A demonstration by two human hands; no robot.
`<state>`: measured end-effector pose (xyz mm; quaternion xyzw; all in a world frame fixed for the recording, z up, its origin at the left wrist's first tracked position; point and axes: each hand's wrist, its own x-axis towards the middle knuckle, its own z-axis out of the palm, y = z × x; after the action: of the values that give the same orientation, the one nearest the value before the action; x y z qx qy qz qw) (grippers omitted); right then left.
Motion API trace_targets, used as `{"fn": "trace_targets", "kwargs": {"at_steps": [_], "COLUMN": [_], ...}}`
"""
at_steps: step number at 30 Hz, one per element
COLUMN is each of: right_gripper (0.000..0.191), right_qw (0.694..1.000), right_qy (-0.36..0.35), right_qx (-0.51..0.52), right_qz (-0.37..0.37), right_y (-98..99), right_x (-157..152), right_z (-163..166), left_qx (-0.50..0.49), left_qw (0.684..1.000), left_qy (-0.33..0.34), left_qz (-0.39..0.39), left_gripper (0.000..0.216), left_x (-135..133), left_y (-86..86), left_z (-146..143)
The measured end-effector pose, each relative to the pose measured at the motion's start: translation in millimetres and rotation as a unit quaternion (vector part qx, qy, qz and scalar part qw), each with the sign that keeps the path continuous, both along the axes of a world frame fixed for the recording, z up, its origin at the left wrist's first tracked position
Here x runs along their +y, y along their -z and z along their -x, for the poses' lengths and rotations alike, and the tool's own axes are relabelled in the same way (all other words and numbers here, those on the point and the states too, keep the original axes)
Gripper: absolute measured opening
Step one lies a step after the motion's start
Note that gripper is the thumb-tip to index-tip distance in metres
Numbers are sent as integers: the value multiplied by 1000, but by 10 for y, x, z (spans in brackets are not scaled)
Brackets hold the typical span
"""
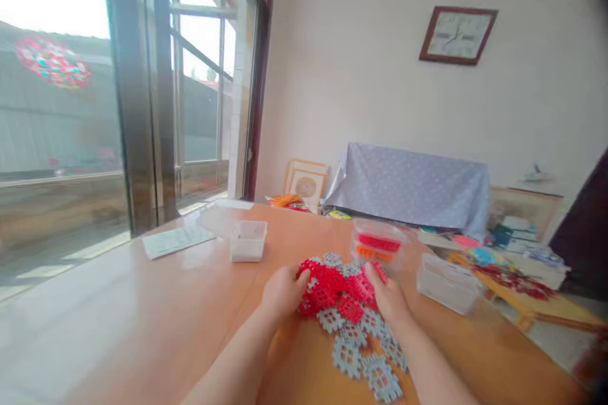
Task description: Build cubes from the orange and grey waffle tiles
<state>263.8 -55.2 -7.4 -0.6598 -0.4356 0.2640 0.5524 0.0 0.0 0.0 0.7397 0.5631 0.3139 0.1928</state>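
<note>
l hand (284,292) & r hand (391,297) flank red pcs (332,280) amid grey pcs (349,364), thumbs inward, prob. to corral them; whether either's actually pinching any, can't tell.

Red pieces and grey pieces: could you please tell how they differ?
The red pieces are vivid; the grey pieces are dull. The red pieces lie mostly between the left hand and right hand; many grey pieces lie nearer the camera. The red pieces are heaped, while those grey pieces spread out more. Both have toothed edges.
</note>
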Motion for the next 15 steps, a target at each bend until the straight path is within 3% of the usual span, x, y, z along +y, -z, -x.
{"fn": "trace_targets", "kwargs": {"at_steps": [5, 8, 10, 12, 15], "right_gripper": [48, 52, 50, 47, 50], "right_qw": [997, 997, 998, 998, 995], "right_qy": [39, 43, 34, 38, 86], "right_qx": [8, 22, 31, 27, -10], "right_qz": [-62, -65, -50, -46, -54], "right_y": [68, 149, 209, 267, 347], "right_x": [81, 137, 167, 196, 242], "right_z": [-56, -107, -168, -252, -396], "left_qx": [53, 96, 109, 109, 93], "left_qw": [998, 993, 987, 988, 989], "left_qy": [-6, -58, -75, -46, 60], "left_qz": [28, -34, -86, -103, -97], "left_gripper": [33, 23, 31, 38, 48], "left_x": [4, -10, -41, -91, -187], "left_y": [8, 16, 2, -26, -65], "left_z": [40, 44, 24, -11, -69]}}
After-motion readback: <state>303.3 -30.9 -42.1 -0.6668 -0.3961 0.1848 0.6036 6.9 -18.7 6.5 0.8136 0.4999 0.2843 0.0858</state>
